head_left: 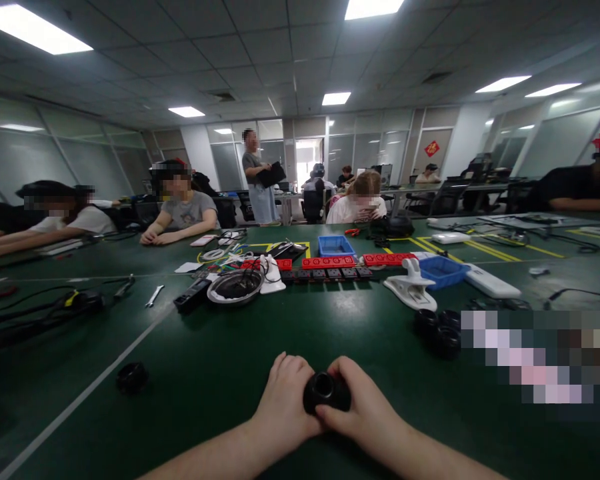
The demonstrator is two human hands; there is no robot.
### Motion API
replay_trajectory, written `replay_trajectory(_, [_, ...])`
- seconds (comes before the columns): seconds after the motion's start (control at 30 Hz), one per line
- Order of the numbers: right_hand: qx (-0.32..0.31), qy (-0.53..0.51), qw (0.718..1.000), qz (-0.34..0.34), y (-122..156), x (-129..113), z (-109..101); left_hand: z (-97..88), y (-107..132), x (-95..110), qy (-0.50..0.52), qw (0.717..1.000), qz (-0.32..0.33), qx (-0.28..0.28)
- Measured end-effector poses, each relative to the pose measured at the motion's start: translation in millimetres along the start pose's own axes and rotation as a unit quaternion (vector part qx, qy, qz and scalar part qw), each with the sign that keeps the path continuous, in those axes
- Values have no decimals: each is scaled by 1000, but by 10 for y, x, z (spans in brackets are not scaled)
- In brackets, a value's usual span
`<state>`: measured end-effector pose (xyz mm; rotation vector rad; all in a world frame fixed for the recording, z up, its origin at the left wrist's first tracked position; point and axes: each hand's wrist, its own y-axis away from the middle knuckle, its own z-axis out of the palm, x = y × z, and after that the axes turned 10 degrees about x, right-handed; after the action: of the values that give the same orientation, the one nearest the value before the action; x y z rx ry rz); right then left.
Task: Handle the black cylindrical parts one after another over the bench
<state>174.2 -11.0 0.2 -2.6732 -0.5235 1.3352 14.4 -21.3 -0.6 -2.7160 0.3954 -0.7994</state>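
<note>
The left hand (286, 397) and right hand (367, 403) cup a round black part (325, 392), its hole facing upward, at the near side of the green desk (220, 360). The grip closes on it from both flanks, the right thumb across its near edge; whether it touches the surface beneath is hidden. Its glossy shell could slip or twist under uneven pressure and, if dropped, might roll toward the loose black ring (132, 378) or black cluster (440, 332).
</note>
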Motion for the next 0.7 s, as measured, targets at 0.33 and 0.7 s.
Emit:
replay_trajectory(0.33, [-111,-91,985,-93,-139,37,-217,-90,-93,-155,95,991,55,-80])
replay_trajectory(0.7, [-178,-111,975,-77,-162,172,-294,-219,-98,-247,117,988,45,-91])
